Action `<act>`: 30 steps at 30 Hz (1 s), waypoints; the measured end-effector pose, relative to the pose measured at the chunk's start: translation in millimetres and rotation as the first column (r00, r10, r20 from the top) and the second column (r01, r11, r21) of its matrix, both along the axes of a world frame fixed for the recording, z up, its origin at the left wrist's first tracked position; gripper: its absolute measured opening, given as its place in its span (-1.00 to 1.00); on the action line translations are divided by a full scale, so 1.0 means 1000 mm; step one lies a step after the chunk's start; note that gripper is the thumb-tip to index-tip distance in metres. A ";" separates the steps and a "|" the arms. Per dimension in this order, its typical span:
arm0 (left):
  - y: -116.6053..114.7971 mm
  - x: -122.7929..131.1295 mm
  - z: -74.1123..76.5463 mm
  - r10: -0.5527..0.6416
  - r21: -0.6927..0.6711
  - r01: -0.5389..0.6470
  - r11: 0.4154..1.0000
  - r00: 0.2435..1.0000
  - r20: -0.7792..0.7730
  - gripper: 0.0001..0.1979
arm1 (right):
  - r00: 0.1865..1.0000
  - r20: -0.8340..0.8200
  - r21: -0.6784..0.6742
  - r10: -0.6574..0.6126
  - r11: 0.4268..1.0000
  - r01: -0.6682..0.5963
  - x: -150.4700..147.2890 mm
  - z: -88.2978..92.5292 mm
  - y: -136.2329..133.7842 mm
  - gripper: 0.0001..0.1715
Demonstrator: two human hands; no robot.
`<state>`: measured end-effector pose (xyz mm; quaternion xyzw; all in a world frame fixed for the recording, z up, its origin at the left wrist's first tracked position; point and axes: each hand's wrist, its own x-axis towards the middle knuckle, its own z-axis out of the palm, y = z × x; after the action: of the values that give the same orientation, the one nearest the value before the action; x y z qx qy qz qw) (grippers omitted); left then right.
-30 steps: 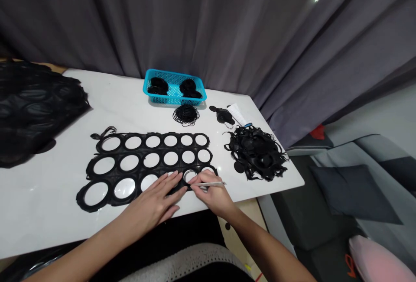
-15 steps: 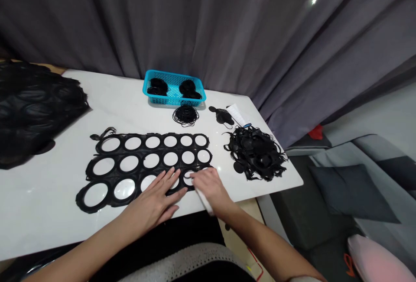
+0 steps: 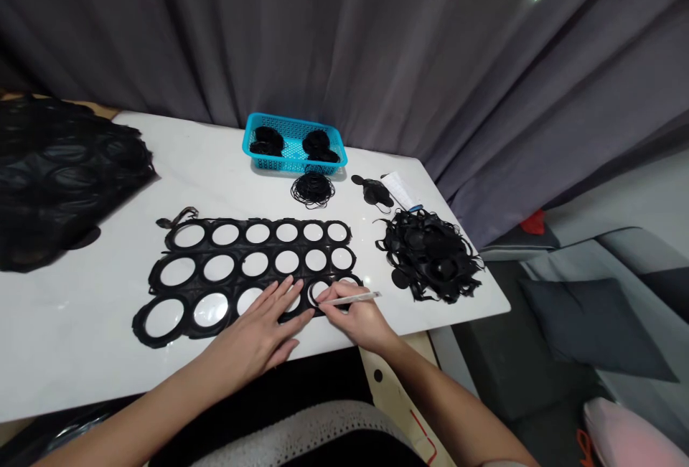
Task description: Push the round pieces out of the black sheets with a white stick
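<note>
My left hand (image 3: 267, 325) lies flat with fingers spread on a black rubbery sheet (image 3: 199, 270) that has rows of round holes. In my right hand (image 3: 366, 322) is a slim, pale, pen-shaped tool (image 3: 358, 298), gripped like a pencil. Its lower end is at the rim of a hole in the nearest row, just right of my left fingertips; the tip itself is hidden by my fingers. A thin black strip curves along that hole's inner edge. A curled black scrap (image 3: 180, 219) juts from the sheet's far left corner.
A blue basket (image 3: 295, 164) holding black bundles stands at the back, with black rings (image 3: 313, 189) before it. Tangled black offcuts (image 3: 430, 255) lie right, near flat black pieces (image 3: 375, 192) and a white packet (image 3: 399, 189). Stacked black sheets (image 3: 64, 180) cover the table's (image 3: 80, 338) left end.
My right hand has turned, so the tool that pointed down toward the table edge now points rightward. The left hand stays on the sheet. The whole view has shifted slightly.
</note>
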<state>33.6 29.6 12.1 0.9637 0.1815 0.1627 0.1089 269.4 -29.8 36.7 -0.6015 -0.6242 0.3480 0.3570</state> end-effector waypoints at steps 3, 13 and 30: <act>0.000 0.000 0.000 -0.001 -0.021 0.001 1.000 1.000 0.021 -0.55 | 1.000 0.017 0.007 0.010 1.000 -0.010 0.000 0.001 0.001 -0.83; 0.000 0.001 0.002 -0.007 0.005 0.007 1.000 1.000 0.009 -0.51 | 0.964 0.241 0.176 0.114 0.971 -0.159 -0.001 -0.006 -0.007 -0.85; 0.015 0.011 0.011 0.048 0.083 -0.048 0.995 0.999 0.003 -0.53 | 0.973 0.154 0.109 -0.173 0.982 0.157 0.045 0.015 0.071 -0.83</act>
<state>44.5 44.6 23.1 0.9627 0.1977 0.1731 0.0650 314.1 41.1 52.0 -0.6597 -0.6152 0.2364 0.3612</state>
